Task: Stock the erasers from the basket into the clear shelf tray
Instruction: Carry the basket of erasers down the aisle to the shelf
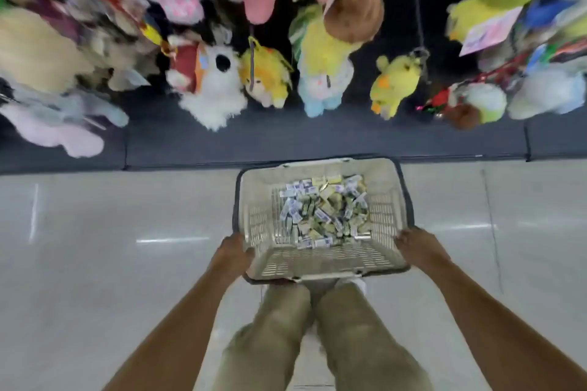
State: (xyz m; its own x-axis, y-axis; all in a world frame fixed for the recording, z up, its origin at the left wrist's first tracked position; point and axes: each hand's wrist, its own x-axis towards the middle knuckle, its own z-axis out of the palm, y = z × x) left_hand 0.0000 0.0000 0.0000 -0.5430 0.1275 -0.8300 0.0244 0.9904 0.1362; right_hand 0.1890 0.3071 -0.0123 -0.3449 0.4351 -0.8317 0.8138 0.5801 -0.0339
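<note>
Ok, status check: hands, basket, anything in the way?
Left hand, right hand grip basket near corners. Erasers piled inside. No clear tray in view; plush toys hang ahead.

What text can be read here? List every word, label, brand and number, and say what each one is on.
No text can be read in this view.
Erasers in the basket: wrappers carry blue, white and yellow print, too small and blurred to read.
Pink hang tag at upper right: print is blurred and unreadable.
</note>
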